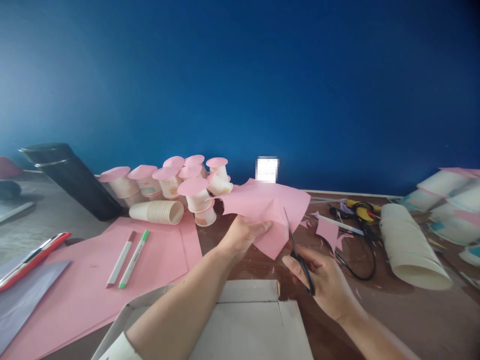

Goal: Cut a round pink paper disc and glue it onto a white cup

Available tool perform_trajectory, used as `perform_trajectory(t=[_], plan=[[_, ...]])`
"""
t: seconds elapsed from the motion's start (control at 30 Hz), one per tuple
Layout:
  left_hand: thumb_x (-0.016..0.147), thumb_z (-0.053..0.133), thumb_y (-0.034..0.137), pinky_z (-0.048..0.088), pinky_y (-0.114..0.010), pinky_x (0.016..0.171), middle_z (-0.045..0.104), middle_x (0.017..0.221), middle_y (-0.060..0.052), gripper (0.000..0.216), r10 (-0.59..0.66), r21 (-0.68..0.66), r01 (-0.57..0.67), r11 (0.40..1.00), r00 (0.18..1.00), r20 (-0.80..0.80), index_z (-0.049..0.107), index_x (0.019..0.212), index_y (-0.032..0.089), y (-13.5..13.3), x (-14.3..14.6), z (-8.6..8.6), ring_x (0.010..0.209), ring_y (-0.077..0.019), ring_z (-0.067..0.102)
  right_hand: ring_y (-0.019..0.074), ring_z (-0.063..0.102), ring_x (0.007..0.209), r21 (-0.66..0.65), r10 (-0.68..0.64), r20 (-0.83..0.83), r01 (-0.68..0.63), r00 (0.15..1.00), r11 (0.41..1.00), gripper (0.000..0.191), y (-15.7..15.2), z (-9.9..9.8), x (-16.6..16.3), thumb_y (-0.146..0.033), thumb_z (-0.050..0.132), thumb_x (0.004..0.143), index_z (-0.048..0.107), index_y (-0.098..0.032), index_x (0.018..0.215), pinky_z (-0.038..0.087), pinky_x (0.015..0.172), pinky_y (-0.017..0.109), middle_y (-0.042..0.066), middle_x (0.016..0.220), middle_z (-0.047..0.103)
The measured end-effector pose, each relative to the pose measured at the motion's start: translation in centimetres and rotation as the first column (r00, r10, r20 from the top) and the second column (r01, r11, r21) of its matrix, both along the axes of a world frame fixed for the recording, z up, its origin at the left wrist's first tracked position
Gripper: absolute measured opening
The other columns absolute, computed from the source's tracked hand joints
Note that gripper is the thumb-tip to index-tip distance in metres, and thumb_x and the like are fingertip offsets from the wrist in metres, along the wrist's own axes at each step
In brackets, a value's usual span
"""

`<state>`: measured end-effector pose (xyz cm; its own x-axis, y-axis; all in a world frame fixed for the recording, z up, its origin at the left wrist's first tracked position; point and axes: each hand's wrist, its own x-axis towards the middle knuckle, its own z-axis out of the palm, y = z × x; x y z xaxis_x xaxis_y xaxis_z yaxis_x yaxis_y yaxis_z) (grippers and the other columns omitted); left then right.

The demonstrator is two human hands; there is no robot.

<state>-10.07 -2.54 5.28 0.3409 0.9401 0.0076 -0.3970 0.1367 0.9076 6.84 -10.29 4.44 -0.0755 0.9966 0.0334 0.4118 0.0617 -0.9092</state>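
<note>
My left hand (pixel 242 235) pinches a sheet of pink paper (pixel 270 205) near its lower left part, thumb on top. The sheet is raised above the brown table (pixel 258 270), with irregular edges. In my right hand (pixel 322 277) is a pair of black-handled scissors (pixel 298 255), fingers wrapped round the handles. Its blades point up and overlap the right part of the pink paper; whether they are spread apart I cannot tell. Pink paper scraps (pixel 328 230) lie to the right of the scissors.
Paper cups with pink paper tops (pixel 193 187) stand at the back left, beside a lying cup stack (pixel 157 212) and a black bottle (pixel 75 180). Two markers (pixel 133 257) lie on pink sheets (pixel 86 290). At right are a larger cup stack (pixel 412 250) and a black cable (pixel 369 270).
</note>
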Motion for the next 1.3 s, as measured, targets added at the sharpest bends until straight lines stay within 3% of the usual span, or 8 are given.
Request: perform_trajectory(t=[0.2,0.47,0.9,1.3], plan=[[0.064,0.080,0.028,0.045,-0.046,0.094,0.070,0.104,-0.014,0.057,-0.002,-0.007,0.002,1.000,1.000,0.000,0.062,0.116,0.013,0.16,-0.04,-0.08,0.101,-0.0302,0.063,0.0117,0.043,0.052,0.000,0.013,0.001,-0.013,1.000,1.000,0.036,-0.01,-0.47,0.21,-0.054,0.058,0.083,0.060,-0.020,0.071,0.034,0.047,0.022,-0.004,0.055,0.045],[0.066,0.079,0.030,0.045,-0.045,0.095,0.069,0.105,-0.014,0.046,-0.024,0.010,0.024,1.000,0.999,-0.023,0.066,0.106,0.011,0.21,-0.21,-0.08,0.105,-0.0303,0.061,0.0123,0.044,0.053,-0.018,0.019,-0.020,-0.019,1.000,1.000,0.033,-0.07,-0.55,0.22,-0.053,0.059,0.083,0.065,-0.021,0.080,0.034,0.048,0.022,-0.004,0.056,0.047],[0.066,0.079,0.030,0.046,-0.046,0.094,0.069,0.106,-0.015,0.045,-0.025,0.007,0.025,1.000,0.999,-0.042,0.067,0.104,0.010,0.33,-0.42,0.06,0.098,-0.0285,0.064,0.0121,0.042,0.054,-0.043,0.012,-0.027,-0.014,1.000,0.999,0.036,-0.20,-0.39,0.24,-0.052,0.060,0.081,0.054,-0.021,0.066,0.034,0.049,0.022,-0.004,0.055,0.046],[0.068,0.079,0.029,0.046,-0.046,0.094,0.068,0.108,-0.015,0.041,-0.040,0.019,0.041,0.999,0.997,-0.060,0.068,0.102,0.010,0.56,-0.58,-0.18,0.097,-0.0278,0.064,0.0111,0.040,0.054,-0.067,0.022,-0.056,-0.026,0.998,0.997,0.031,-0.11,-0.82,0.38,-0.048,0.063,0.081,0.055,-0.020,0.069,0.031,0.049,0.022,-0.005,0.055,0.045]])
